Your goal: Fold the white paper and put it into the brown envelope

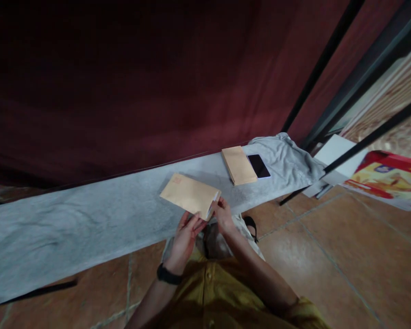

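Observation:
A tan paper envelope (pixel 189 194) is held up over a long table covered in grey cloth (pixel 89 219). My left hand (pixel 185 235), with a black watch on the wrist, grips its near open end from below. My right hand (pixel 222 214) pinches the same end at the right corner, where a white edge of paper shows inside the opening. Farther right on the cloth lies a stack of tan envelopes (pixel 239 165), and a black phone (pixel 258 165) rests face up beside it.
A dark red curtain (pixel 123 91) hangs behind the table. Black metal poles (pixel 322 59) rise at the right. White sheets (pixel 335 151) and a red and yellow box (pixel 390 178) lie on the tiled floor (pixel 329 256) to the right.

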Action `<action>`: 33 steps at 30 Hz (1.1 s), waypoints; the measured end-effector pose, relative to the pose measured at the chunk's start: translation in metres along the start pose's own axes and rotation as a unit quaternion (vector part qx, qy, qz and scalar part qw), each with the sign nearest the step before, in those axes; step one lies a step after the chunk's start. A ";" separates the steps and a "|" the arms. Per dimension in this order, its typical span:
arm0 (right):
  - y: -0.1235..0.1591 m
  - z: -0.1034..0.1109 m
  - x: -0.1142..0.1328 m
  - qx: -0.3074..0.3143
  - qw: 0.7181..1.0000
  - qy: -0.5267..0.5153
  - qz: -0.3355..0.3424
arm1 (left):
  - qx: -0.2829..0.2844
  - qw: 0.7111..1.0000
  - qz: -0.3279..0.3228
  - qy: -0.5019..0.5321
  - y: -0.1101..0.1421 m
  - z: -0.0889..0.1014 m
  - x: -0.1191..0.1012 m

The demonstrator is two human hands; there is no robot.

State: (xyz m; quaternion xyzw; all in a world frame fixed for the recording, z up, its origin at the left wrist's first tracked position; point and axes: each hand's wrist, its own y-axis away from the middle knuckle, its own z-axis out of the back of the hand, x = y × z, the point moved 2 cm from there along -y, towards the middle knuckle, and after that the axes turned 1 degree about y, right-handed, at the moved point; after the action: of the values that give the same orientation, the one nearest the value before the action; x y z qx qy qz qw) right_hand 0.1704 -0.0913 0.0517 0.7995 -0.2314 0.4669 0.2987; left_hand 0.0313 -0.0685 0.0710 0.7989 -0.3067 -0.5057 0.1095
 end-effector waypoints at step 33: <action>-0.032 0.025 -0.023 0.215 0.696 0.580 0.365 | -0.049 0.627 -0.354 -0.692 -0.057 0.041 -0.026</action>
State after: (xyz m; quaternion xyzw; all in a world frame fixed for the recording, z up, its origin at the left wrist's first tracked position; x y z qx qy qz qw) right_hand 0.1964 -0.0834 0.0136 0.2655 -0.1792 0.9473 -0.0004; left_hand 0.0092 -0.0024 0.0440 0.2542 0.0392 -0.9239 -0.2835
